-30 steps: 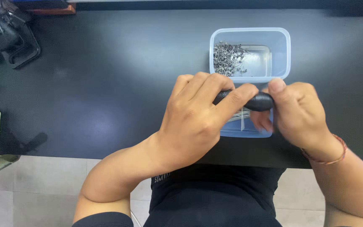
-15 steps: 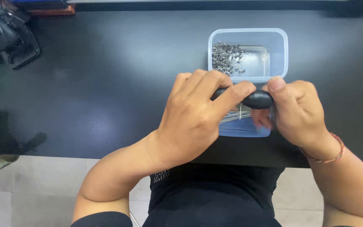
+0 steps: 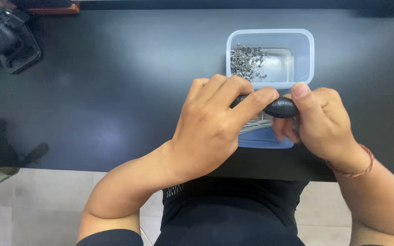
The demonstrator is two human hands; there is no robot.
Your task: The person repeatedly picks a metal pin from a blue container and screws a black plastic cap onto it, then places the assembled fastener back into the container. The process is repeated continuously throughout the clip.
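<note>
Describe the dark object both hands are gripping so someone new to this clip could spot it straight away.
Start at the black table and find the clear plastic tub of small metal parts. Just in front of its near edge, the left hand and right hand meet on a black textured handle, rounded and matte, unlike the shiny loose metal pieces behind it.

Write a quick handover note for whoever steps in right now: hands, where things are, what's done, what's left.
Left hand: gripping one end of a black oval piece over the tub.
Right hand: holding the other end, thumb on top.
Thin metal pins fan out below the piece, between the hands.
The clear tub sits on the black table; a heap of small metal parts lies in its far left corner.
Done: parts collected in the tub.
Left: the piece and pins remain in hand, not set down.
</note>
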